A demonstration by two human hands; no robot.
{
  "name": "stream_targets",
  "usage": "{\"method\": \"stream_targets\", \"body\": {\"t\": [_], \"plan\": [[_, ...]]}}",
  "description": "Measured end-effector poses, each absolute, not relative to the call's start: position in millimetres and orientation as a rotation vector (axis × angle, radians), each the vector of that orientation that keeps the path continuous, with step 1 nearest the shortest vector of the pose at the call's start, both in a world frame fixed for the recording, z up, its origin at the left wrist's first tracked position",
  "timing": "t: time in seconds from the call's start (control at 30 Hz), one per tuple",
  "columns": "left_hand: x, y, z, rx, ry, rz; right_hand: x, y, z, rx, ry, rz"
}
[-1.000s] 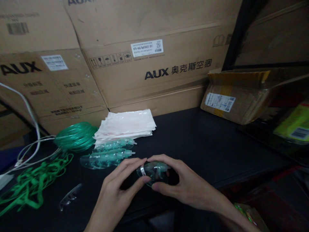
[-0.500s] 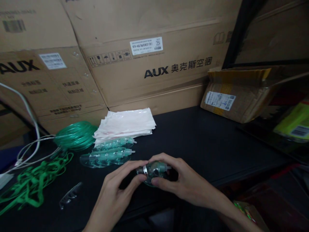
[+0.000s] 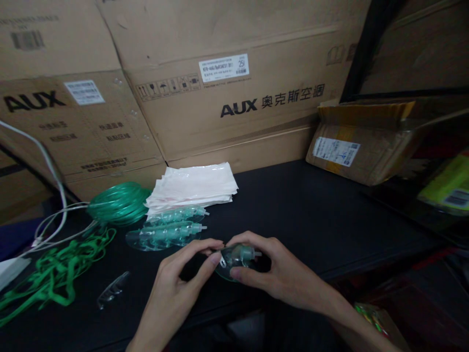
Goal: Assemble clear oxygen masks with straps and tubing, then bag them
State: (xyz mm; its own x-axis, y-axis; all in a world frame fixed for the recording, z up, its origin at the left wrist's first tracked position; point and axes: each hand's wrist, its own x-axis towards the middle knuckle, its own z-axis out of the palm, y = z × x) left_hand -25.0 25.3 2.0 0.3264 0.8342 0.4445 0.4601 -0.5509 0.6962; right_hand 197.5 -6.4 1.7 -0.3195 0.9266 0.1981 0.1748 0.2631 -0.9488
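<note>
Two-handed grip on a clear oxygen mask (image 3: 234, 261) above a black table (image 3: 311, 215)

The left hand (image 3: 172, 288) pinches the mask's near edge beside a small metal strip (image 3: 222, 255). The right hand (image 3: 278, 274) curls over the mask from the other side and clamps it from above and below, so the two hands are close together, nearly touching, with the mask between them. A pale green connector (image 3: 248, 253) sticks out to the right between the right hand's grip. Whether the mask touches the tabletop cannot be told.

Just beyond the hands, two more masks (image 3: 164, 236) lie flat, one behind the other, against a stack of white plastic bags (image 3: 192, 186). To their left sit a coil of green tubing (image 3: 119, 204) and a loose tangle of green cord (image 3: 54, 276), with a white cable (image 3: 49, 166) running beside them. A small clear plastic piece (image 3: 113, 289) lies apart on the table. AUX cartons (image 3: 238, 98) stand along the back, and a taped cardboard parcel (image 3: 361, 144) leans at the right.
</note>
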Motion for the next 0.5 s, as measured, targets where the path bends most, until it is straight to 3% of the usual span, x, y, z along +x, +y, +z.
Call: {"method": "stream_targets", "body": {"t": [0.5], "plan": [[-23.2, 25.7, 8.5, 2.170, 1.123, 1.074, 198.1, -5.2, 1.5, -1.022, -1.681, 1.154]]}}
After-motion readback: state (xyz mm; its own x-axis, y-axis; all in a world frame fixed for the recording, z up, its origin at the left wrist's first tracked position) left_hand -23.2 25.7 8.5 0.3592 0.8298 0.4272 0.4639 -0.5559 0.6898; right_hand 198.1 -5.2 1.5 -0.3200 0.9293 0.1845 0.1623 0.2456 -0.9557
